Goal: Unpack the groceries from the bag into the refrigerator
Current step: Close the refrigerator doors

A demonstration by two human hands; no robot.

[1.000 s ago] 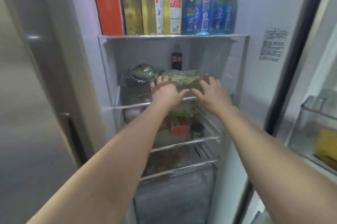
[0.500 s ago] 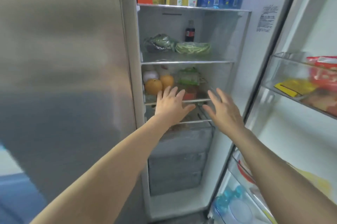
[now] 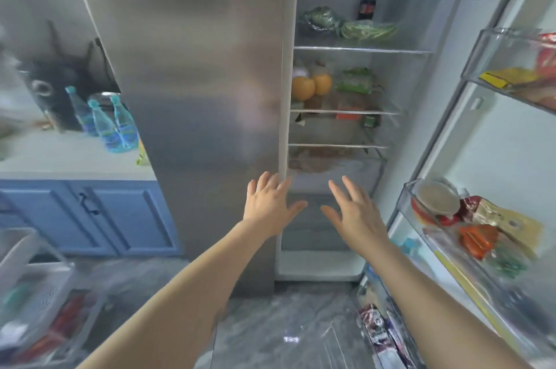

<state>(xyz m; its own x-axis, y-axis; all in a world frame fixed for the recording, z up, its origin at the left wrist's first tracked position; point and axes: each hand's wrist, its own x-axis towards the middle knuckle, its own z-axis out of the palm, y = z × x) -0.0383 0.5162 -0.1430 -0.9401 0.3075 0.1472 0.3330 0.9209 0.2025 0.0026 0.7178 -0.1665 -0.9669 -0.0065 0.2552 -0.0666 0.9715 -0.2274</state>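
Refrigerator (image 3: 361, 50) farther off now, both hands empty.

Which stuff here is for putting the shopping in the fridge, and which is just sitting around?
For the job:
- open silver refrigerator
- clear bag of green beans on its upper glass shelf
- empty left hand
- empty right hand

Just sitting around:
- three blue plastic water bottles on the counter
- blue cabinet doors
- white wire basket at lower left

Both bare arms are reaching forward, side by side. The left hand (image 3: 269, 205) and right hand (image 3: 355, 212) are hanging empty, palms facing away, fingers spreading apart.
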